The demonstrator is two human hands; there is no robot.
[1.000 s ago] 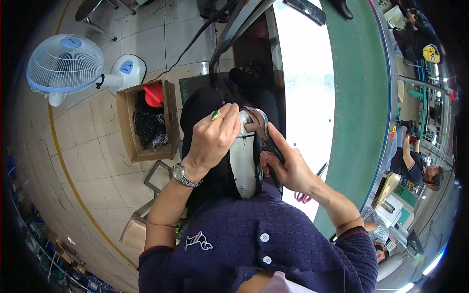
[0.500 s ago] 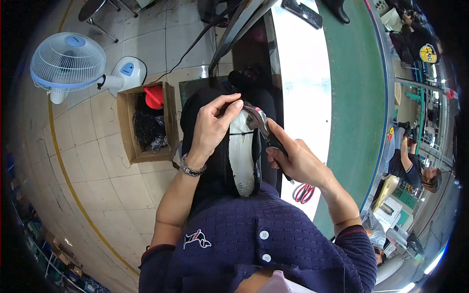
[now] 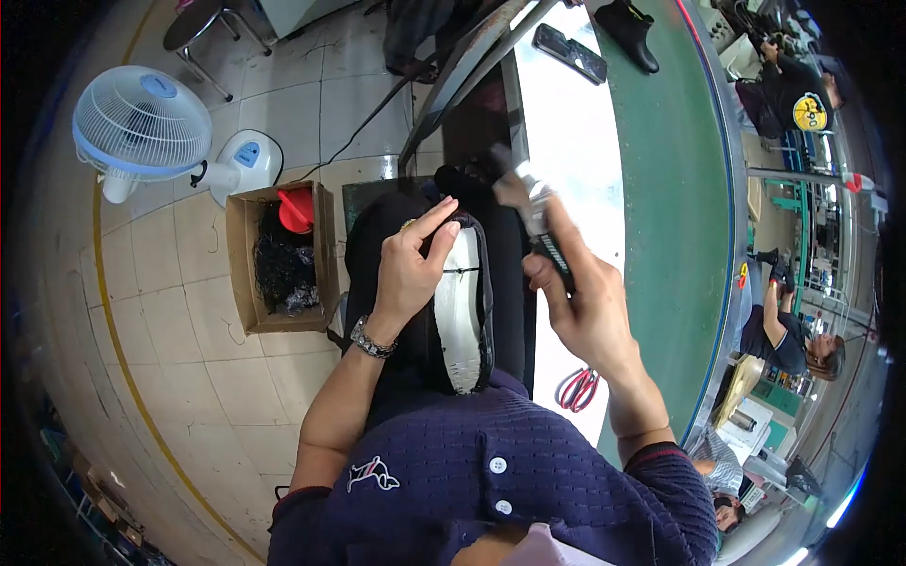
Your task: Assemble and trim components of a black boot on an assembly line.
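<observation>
A black shoe upper on a last lies sole up across my lap, its long pale insole (image 3: 458, 316) facing me with a thin dark band across it. My left hand (image 3: 412, 267) grips the far end, thumb on the pale insole and fingers over the dark edge. In my right hand (image 3: 590, 307) is a pair of lasting pliers (image 3: 550, 247) with a dark handle and metal head, fingers wrapped round the handle. The head is smeared by motion and held up to the right of the shoe, apart from it.
Red-handled scissors (image 3: 577, 389), a phone (image 3: 570, 53) and a black boot (image 3: 628, 34) lie on the bench and green belt (image 3: 665, 236) at right. A carton (image 3: 247, 292) with black scraps and a fan (image 3: 142, 123) stand at left. Co-workers (image 3: 788, 325) sit beyond the belt.
The pliers have lifted off the far end of the shoe and moved up and right with my right hand. My left hand keeps its hold; the view has shifted slightly.
</observation>
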